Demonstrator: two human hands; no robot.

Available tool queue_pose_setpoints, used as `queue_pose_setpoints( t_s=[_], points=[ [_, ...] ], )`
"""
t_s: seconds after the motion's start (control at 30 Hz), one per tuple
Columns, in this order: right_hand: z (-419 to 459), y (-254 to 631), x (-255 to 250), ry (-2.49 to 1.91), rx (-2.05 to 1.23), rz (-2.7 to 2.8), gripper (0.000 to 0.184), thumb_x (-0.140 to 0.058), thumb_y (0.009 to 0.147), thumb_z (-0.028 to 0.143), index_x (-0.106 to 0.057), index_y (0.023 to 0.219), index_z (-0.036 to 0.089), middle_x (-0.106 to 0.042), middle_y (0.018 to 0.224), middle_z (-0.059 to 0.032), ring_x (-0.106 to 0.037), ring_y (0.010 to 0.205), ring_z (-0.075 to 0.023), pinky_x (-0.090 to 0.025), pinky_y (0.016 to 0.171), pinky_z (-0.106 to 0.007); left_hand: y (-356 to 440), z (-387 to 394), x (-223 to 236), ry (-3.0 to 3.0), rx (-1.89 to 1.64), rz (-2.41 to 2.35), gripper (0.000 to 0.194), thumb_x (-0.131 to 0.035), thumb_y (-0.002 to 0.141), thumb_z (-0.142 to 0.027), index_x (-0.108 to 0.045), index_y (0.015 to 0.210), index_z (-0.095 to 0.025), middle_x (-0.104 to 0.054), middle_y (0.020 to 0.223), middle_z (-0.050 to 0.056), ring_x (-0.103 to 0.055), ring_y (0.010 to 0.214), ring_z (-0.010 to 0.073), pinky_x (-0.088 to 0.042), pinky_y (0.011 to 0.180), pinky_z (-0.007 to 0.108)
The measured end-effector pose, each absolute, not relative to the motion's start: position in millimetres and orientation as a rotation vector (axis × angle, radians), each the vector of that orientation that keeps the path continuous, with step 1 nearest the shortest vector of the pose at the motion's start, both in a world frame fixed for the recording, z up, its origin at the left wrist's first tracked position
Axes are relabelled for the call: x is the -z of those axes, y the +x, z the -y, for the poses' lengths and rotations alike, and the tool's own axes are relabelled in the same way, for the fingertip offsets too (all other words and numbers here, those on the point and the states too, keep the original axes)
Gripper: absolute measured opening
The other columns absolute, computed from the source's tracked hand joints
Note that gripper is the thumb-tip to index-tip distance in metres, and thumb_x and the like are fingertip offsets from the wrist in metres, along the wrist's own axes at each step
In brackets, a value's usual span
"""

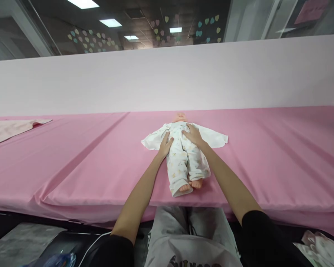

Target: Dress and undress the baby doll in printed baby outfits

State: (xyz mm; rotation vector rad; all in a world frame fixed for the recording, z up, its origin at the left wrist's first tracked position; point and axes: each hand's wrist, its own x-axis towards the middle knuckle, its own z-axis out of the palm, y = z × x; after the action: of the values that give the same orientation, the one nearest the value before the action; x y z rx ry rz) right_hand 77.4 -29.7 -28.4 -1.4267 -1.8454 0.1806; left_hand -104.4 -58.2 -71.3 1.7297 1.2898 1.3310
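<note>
A baby doll lies on its back on the pink sheet, head away from me, bare feet toward the near edge. It wears a white printed romper, and a white garment is spread open beneath it on both sides. My left hand rests on the doll's left side at the waist, fingers together and laid flat. My right hand lies on the doll's chest, fingers stretched over the cloth. Neither hand visibly grips anything.
A pale pink cloth lies at the far left of the sheet. A white wall panel rises behind the padded surface. My grey trousers press against the near edge. Printed fabric sits at the lower right.
</note>
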Motion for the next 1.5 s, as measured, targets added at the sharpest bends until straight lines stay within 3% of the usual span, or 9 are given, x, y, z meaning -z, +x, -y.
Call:
queue_pose_setpoints(
  t_s=[0.17, 0.3, 0.47, 0.63, 0.9, 1.07, 1.2, 1.37, 1.5],
  points=[
    [45, 80, 42, -1.336, 0.197, 1.845, 0.028, -0.050, 0.086, 0.032, -0.062, 0.101, 0.012, -0.063, 0.100, -0.0126, -0.051, 0.103, -0.0267, -0.037, 0.094, -0.037, -103, 59, 68, 1.808, -1.297, -1.251, 0.061, -0.045, 0.087, -0.032, -0.030, 0.144, -0.015, -0.028, 0.152, 0.010, -0.023, 0.141, 0.0222, -0.016, 0.118, 0.041],
    [64, 81, 47, -1.351, 0.281, 1.957, 0.022, -0.047, 0.087, 0.032, -0.060, 0.091, 0.015, -0.063, 0.084, -0.0091, -0.053, 0.085, -0.0249, -0.037, 0.083, -0.037, -102, 60, 63, 2.030, -1.311, -1.216, 0.060, -0.040, 0.085, -0.023, -0.029, 0.143, -0.013, -0.030, 0.151, 0.010, -0.024, 0.141, 0.0213, -0.017, 0.118, 0.041],
    [95, 86, 49, -1.360, 0.338, 2.140, 0.021, -0.045, 0.088, 0.032, -0.057, 0.076, 0.018, -0.062, 0.076, -0.0077, -0.053, 0.079, -0.0230, -0.035, 0.076, -0.034, -103, 64, 52, 2.305, -1.254, -1.215, 0.053, -0.038, 0.080, -0.016, -0.042, 0.132, -0.017, -0.053, 0.130, 0.010, -0.046, 0.123, 0.0214, -0.034, 0.107, 0.039],
    [123, 86, 44, -1.525, 0.271, 2.155, 0.022, -0.043, 0.093, 0.032, -0.057, 0.084, 0.017, -0.064, 0.082, -0.0080, -0.056, 0.081, -0.0221, -0.035, 0.070, -0.031, -103, 80, 43, 2.498, -1.182, -1.384, 0.028, -0.037, 0.081, -0.013, -0.057, 0.100, -0.018, -0.059, 0.102, 0.009, -0.051, 0.102, 0.0228, -0.042, 0.093, 0.036],
    [141, 78, 31, -1.831, 0.156, 2.088, 0.027, -0.041, 0.095, 0.037, -0.058, 0.098, 0.016, -0.065, 0.090, -0.0102, -0.060, 0.077, -0.0231, -0.029, 0.057, -0.030, -105, 131, 30, 2.563, -0.729, -1.589, 0.018, -0.036, 0.088, -0.021, -0.054, 0.086, -0.019, -0.064, 0.085, 0.007, -0.059, 0.080, 0.0234, -0.040, 0.077, 0.036],
    [161, 89, 34, -1.654, -0.033, 2.171, 0.031, -0.050, 0.089, 0.041, -0.056, 0.105, 0.015, -0.059, 0.101, -0.0117, -0.059, 0.088, -0.0241, -0.040, 0.070, -0.031, -111, 161, 33, 2.642, -0.598, -1.539, 0.037, -0.045, 0.086, -0.055, -0.051, 0.076, -0.020, -0.063, 0.083, 0.007, -0.059, 0.083, 0.0251, -0.040, 0.078, 0.037],
    [183, 97, 43, -1.522, -0.143, 2.123, 0.055, -0.067, 0.075, 0.045, -0.052, 0.118, 0.014, -0.056, 0.109, -0.0135, -0.053, 0.103, -0.0278, -0.040, 0.087, -0.035, -105, 171, 32, 2.637, -0.551, -1.556, 0.040, -0.049, 0.083, -0.060, -0.053, 0.081, -0.020, -0.065, 0.089, 0.009, -0.059, 0.088, 0.0257, -0.041, 0.078, 0.036],
    [199, 83, 41, -1.633, -0.272, 1.867, 0.023, -0.057, 0.080, 0.025, -0.056, 0.101, 0.017, -0.065, 0.096, -0.0063, -0.058, 0.089, -0.0225, -0.039, 0.073, -0.029, -87, 180, 23, 2.682, -0.370, -1.536, 0.033, -0.045, 0.090, -0.042, -0.056, 0.071, -0.017, -0.066, 0.077, 0.009, -0.061, 0.080, 0.0240, -0.039, 0.075, 0.034],
    [210, 77, 37, -1.672, -0.248, 1.867, 0.025, -0.051, 0.083, 0.024, -0.057, 0.107, 0.017, -0.065, 0.096, -0.0074, -0.059, 0.087, -0.0227, -0.040, 0.072, -0.029, -87, 199, 24, 2.527, -0.476, -1.534, 0.030, -0.044, 0.089, -0.042, -0.058, 0.085, -0.016, -0.065, 0.082, 0.009, -0.060, 0.082, 0.0245, -0.041, 0.076, 0.035]
  ],
)
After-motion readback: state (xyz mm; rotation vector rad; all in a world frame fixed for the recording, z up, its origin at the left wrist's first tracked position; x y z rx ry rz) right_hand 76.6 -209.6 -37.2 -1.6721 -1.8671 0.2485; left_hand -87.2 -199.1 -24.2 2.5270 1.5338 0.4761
